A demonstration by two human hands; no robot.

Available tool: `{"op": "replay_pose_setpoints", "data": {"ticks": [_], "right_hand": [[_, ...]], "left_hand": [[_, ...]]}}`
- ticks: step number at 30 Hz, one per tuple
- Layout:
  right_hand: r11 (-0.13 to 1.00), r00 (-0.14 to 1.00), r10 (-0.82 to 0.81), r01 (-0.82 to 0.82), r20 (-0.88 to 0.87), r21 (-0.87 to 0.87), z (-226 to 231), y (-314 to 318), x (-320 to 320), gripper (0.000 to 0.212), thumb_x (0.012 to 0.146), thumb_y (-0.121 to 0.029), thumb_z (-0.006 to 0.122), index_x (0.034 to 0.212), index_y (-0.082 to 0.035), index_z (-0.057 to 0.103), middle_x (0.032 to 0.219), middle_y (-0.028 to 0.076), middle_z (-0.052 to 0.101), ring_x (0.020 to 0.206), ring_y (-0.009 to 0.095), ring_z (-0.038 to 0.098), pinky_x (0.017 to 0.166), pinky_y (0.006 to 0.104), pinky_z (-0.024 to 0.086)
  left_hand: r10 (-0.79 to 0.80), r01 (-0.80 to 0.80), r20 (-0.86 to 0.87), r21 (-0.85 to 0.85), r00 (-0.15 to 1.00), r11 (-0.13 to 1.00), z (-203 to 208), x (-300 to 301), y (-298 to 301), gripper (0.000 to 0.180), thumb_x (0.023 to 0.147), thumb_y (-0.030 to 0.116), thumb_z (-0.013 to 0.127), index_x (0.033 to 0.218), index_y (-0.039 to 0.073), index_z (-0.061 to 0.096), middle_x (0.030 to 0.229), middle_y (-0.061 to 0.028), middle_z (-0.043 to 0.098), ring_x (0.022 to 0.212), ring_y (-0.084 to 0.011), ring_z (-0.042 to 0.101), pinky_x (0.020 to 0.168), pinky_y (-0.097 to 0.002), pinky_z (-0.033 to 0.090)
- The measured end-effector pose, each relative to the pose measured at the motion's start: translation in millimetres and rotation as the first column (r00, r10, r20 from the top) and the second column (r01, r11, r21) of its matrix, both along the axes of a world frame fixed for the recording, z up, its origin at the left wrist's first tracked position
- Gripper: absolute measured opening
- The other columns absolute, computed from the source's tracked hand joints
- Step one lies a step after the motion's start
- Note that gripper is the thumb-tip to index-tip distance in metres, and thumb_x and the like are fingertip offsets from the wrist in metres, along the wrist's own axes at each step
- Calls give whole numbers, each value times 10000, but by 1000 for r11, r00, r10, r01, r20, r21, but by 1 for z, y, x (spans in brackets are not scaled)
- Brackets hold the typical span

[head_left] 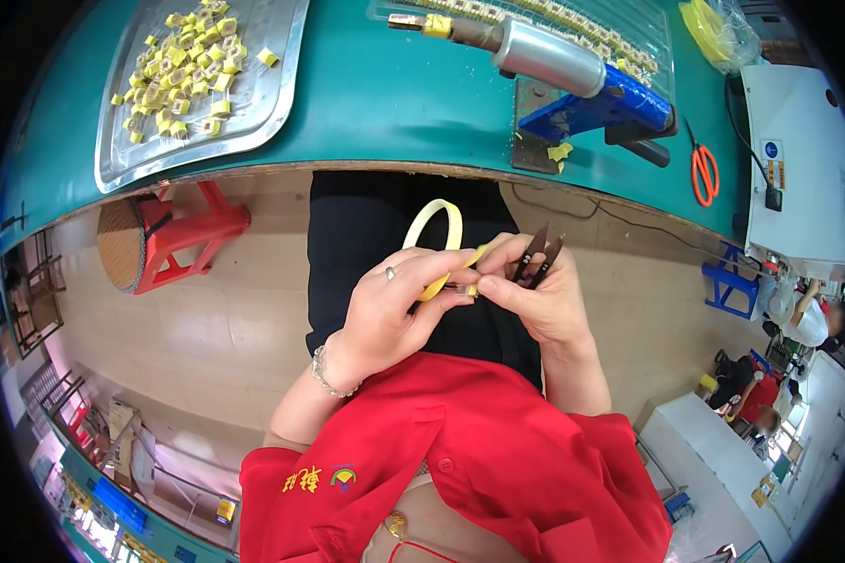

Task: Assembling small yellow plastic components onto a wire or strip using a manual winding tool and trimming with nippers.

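Centre of the frame: two bare hands meet fingertip to fingertip above a dark-clad lap. The left hand (380,296) pinches yellow tape (455,230), which loops up above its fingers; a small part (470,290) sits between the hands' fingertips. The right hand (549,296) is closed around dark snips (533,251), points up. Upper left, a metal tray (263,103) holds yellow blocks (183,75); at right, orange scissors (704,178) lie on the green table (366,103).

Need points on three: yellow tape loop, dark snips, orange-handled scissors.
Yellow tape loop (455,228): head view, right side of the band.
Dark snips (535,247): head view, on the left blade.
Orange-handled scissors (701,158): head view, handles near the pivot.
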State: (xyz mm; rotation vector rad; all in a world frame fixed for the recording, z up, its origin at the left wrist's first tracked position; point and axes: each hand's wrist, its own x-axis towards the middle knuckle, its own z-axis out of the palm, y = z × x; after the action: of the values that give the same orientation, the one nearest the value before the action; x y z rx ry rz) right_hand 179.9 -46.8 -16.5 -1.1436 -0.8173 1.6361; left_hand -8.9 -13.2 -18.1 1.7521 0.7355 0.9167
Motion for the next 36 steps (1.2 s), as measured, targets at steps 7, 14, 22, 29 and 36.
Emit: {"op": "replay_pose_setpoints", "data": {"ticks": [7, 14, 22, 29, 36], "right_hand": [[998, 1000, 13, -14, -17, -63, 5, 1, -1, 119, 772, -58, 696, 843, 9, 628, 719, -11, 559, 613, 33, 480, 544, 175, 355], [995, 998, 36, -32, 41, -99, 9, -3, 6, 144, 776, -97, 706, 850, 10, 643, 731, -3, 572, 638, 44, 502, 557, 178, 364], [989, 998, 49, -43, 38, -143, 8, -4, 4, 128, 772, -92, 710, 828, 7, 652, 722, 2, 574, 611, 43, 486, 531, 187, 347], [989, 998, 35, -28, 50, -143, 13, -4, 2, 98, 763, -63, 699, 798, 16, 652, 721, 28, 572, 612, 65, 472, 527, 212, 326], [990, 997, 34, -25, 63, -140, 18, -3, 0, 87, 749, -57, 702, 753, 12, 649, 693, 32, 548, 599, 78, 454, 521, 228, 300]], "left_hand": [[86, -43, 136, -289, 987, 956, -14, 3, -16, 399, 796, -91, 599, 1155, -37, 433, 956, -182, 633, 884, -215, 634, 772, -303, 529], [80, -41, 141, -265, 987, 964, -19, 3, -18, 395, 799, -96, 590, 1154, -37, 427, 960, -185, 632, 903, -223, 634, 780, -306, 534], [67, -57, 87, -111, 994, 992, -17, 2, -13, 383, 776, -104, 606, 1118, -18, 459, 960, -170, 638, 904, -230, 637, 751, -301, 541], [92, -87, 68, -79, 993, 993, -10, 4, -12, 387, 755, -109, 621, 1099, -9, 476, 913, -143, 655, 863, -216, 640, 732, -292, 532], [130, -131, 17, 100, 991, 986, -5, 5, -7, 390, 696, -72, 684, 1040, 16, 523, 836, -94, 678, 775, -217, 640, 685, -285, 488]]}}
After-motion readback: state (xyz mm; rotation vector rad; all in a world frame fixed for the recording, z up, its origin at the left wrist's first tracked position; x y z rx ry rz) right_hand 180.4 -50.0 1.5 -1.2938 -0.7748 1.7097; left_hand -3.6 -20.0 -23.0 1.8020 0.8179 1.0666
